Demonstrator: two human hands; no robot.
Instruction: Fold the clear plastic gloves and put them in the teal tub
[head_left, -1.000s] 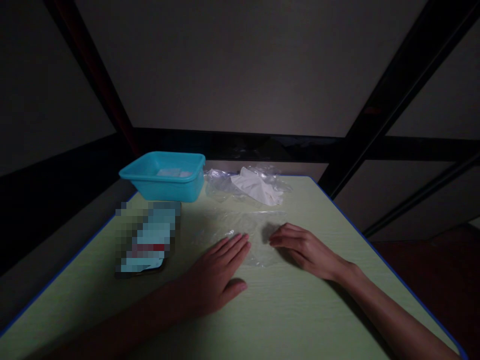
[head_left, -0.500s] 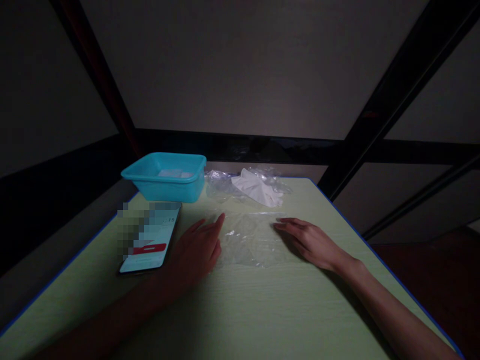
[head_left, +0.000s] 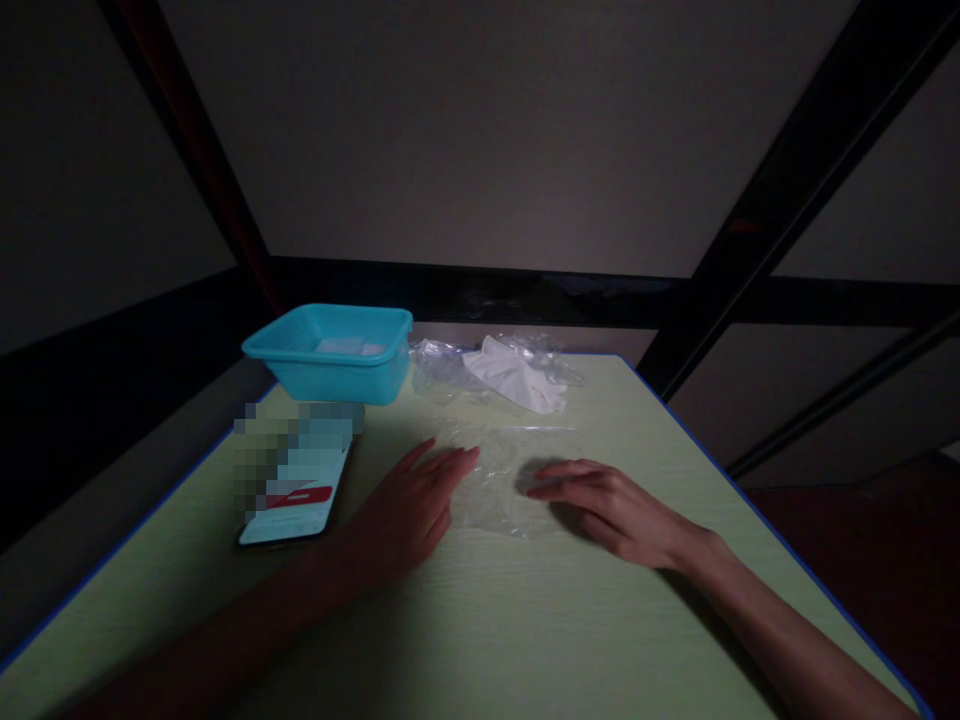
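Note:
A clear plastic bag [head_left: 501,490] lies flat on the pale green table [head_left: 480,630] between my two hands. My left hand [head_left: 412,500] rests over the bag's left side, its fingers stretched out towards the middle. Over the right side is my right hand [head_left: 611,505], fingers extended to the left and slightly bent. Neither hand grips anything; whether the fingertips press on the film is hard to tell. Just behind the bag, a folded white cloth or tissue [head_left: 517,375] lies on crumpled clear plastic [head_left: 439,368].
A turquoise plastic basket [head_left: 337,380] with something white inside stands at the back left. In front of it lies a phone [head_left: 296,515] with its screen lit, close to my left hand. The table has a blue edge; a wall panel [head_left: 480,150] rises behind it.
Both hands have shifted inward over the bag: the left one to the right, the right one to the left and slightly nearer me. The other things have stayed put.

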